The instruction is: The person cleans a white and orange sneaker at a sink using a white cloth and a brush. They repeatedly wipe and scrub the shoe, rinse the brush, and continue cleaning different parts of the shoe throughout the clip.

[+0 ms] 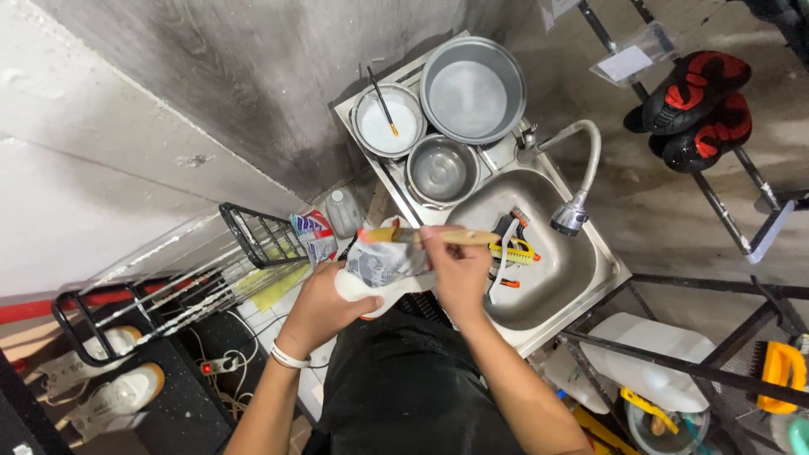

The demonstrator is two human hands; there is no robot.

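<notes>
Steel sink (581, 270) to the right, basin holding yellow and orange tools (516, 250) under the bent flexible faucet (573, 215), likely left there for rinsing. On the far drainboard, three metal bowls: the largest bowl (472, 88) far right, a white-filled bowl (388, 125) with a stick leaning in it, a small empty bowl (441, 171) nearer. Black wire rack (253, 232) to the left by the wall. Near centre, over the sink's left edge, a sneaker (383, 270), white with grey patterning, cupped from below by the left hand (320, 307), fingers curled shut around its sole to steady and tilt it. Right hand (459, 270) closed on a wooden-handled brush (430, 237), held level across the shoe's top, bristles apparently against the fabric. Red-and-black shoes (699, 105) resting far right on a frame, well apart.
</notes>
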